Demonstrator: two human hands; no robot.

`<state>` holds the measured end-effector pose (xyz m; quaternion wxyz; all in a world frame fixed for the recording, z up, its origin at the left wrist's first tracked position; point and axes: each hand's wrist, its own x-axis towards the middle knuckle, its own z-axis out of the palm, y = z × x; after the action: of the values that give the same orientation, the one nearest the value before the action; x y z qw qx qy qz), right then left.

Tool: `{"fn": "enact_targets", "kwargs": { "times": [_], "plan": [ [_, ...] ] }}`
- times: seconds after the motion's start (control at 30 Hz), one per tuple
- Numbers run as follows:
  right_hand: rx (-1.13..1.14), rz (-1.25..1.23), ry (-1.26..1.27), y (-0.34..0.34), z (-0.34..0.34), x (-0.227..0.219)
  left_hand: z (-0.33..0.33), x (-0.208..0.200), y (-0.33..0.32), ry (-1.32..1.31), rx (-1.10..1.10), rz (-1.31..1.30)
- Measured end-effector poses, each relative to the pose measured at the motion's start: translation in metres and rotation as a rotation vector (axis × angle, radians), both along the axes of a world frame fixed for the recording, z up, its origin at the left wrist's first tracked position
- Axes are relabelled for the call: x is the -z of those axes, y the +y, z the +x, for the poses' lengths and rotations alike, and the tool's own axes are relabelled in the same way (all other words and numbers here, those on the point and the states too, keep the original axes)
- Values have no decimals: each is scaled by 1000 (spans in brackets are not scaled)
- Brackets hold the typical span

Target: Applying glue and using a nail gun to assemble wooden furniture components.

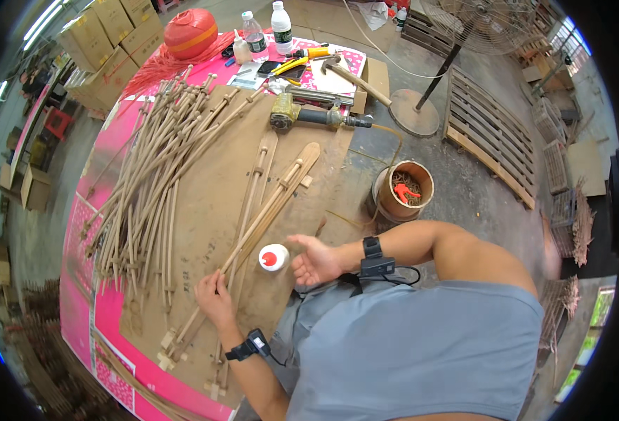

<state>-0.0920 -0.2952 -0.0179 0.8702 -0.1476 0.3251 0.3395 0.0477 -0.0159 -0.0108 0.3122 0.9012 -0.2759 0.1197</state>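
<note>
My left hand (215, 300) is closed, thumb and fingertips pinching a long thin wooden rod (255, 226) that slants across the brown board (208, 217). The rod lies over a flat wooden slat (311, 158) with a rounded end and a small block at its side. My right hand (314, 261) is open with its palm turned up and fingers curled loosely, holding nothing. Close to its fingertips is a white bottle (278, 252) with a red cap. Left of the slat lies another similar wooden piece (267, 142).
A big pile of knobbed wooden rods (162, 168) covers the table's left side. Behind are a nail gun (285, 114) with its hose, a hammer (355, 81), bottles (281, 31) and a red ball-shaped bundle (190, 34). A bucket (416, 184) and a pallet (488, 133) stand right.
</note>
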Motion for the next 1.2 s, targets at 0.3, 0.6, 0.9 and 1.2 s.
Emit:
{"fn": "enact_targets", "kwargs": {
  "times": [0.3, 0.6, 0.9, 1.2],
  "plan": [
    [281, -1110, -543, -124, 16, -27, -4, -8, -2, 17, -36, 23],
    [21, -2560, -817, -229, 84, -48, -6, -15, -8, 77, -52, -20],
    [-468, -2470, -699, -262, 138, -34, -10, -15, -11, 58, -85, -71],
    [-628, -2344, -461, -263, 169, -122, -11, -18, -12, 54, -96, -96]
  ]
}}
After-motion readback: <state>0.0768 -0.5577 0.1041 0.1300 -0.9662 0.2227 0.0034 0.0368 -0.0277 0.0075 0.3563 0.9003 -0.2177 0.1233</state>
